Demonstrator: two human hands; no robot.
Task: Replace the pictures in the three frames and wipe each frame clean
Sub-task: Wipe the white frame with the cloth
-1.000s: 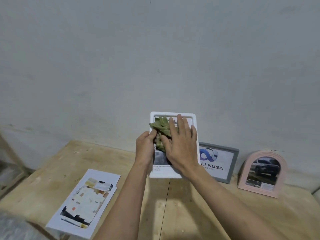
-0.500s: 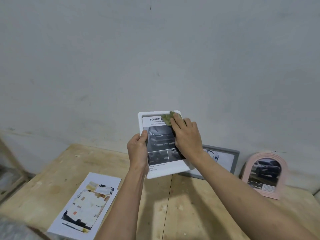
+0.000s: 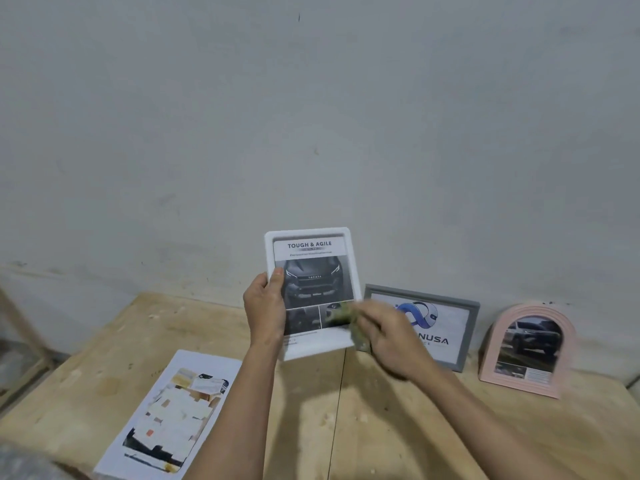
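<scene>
Three frames in view, each with a picture inside. Held up above the wooden table (image 3: 398, 427) in front of the grey wall (image 3: 311, 116): a white frame (image 3: 341, 239) with rounded corners, upright, tipped slightly to one side, showing a car advert headed "TOUGH & AGILE" over the dark front of a car and two smaller photos below. Gripped along its left edge by the left hand (image 3: 265, 306), thumb (image 3: 277, 277) laid across the front of the frame and reaching onto the picture, other fingers hidden behind. Blurred at the lower right corner of that frame, the right hand (image 3: 391, 337), fingers curled round a crumpled green cloth (image 3: 341, 315) and pressing it against the lower right part of the picture. Leaning against the wall behind the right hand, a grey frame (image 3: 472, 327) lying wide, holding a blue looped logo and the letters "NUSA", the rest of the word covered by the hand. Further right, well apart from the white frame, a pink arched frame (image 3: 498, 341) standing on the table with a photo of a car. Lying flat on the table at the lower left, a few loose printed sheets (image 3: 173, 410), overlapping, the top one bearing a pale patchwork design with a dark band along its bottom.
</scene>
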